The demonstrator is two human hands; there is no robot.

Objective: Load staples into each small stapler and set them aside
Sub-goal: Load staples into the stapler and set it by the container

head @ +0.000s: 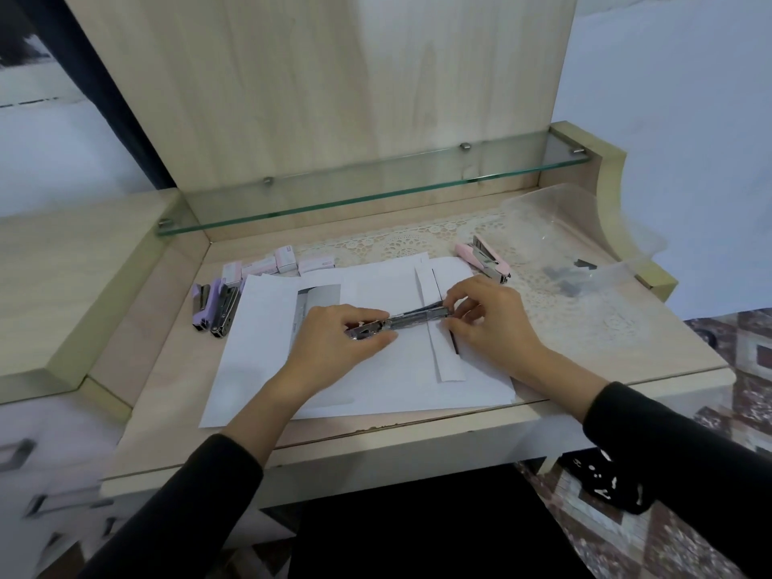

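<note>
the left hand [334, 342] grips one end of an open stapler [417, 320] and the right hand [491, 325] pinches the other end, between them over the paper [376, 386] on the tabletop [626, 353], purple staplers [213, 305] lying left of the left hand, a pink stapler [484, 257] beyond the right.

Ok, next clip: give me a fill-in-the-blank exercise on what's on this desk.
1. The left hand and right hand hold the opened stapler over white sheets of ____.
2. The lone stapler on the lace mat is ____ in colour.
3. The purple staplers lie on the person's ____ side of those sheets.
4. The small staple boxes sit below the ____ shelf.

Missing words: paper; pink; left; glass.
</note>
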